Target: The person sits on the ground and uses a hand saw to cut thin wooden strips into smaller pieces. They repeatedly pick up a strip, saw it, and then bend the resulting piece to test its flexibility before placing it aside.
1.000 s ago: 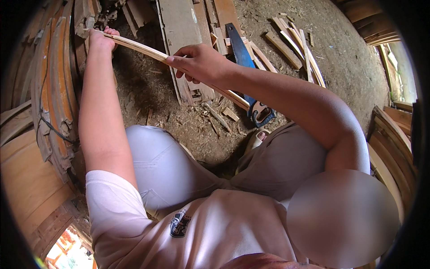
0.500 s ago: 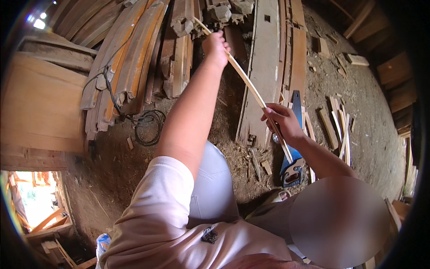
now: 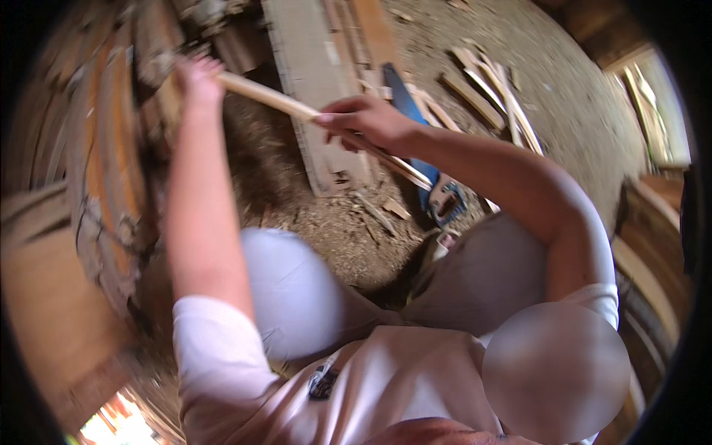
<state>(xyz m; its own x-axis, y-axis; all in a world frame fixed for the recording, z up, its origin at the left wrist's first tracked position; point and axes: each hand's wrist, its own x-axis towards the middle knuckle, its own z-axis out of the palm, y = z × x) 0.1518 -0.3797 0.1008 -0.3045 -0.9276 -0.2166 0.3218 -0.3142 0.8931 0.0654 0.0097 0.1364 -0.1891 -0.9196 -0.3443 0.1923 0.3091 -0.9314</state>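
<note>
I hold a long thin wooden strip (image 3: 267,96) with both hands. My left hand (image 3: 194,78) grips its far end at the upper left, arm stretched out. My right hand (image 3: 367,122) is closed around the strip near its middle. The strip runs down to the right past a blue-handled hand saw (image 3: 423,167) lying on the dirt floor. My knees and pale shirt fill the lower part of the view.
Curved wooden boards (image 3: 111,170) are stacked along the left. A wide flat plank (image 3: 311,81) lies on the ground ahead, and loose wood offcuts (image 3: 489,96) are scattered at the upper right. More curved planks (image 3: 653,252) stand at the right edge.
The view has swung back to the right and is blurred. Both hands keep hold of the strip, which now lies flatter across the upper part of the view.
</note>
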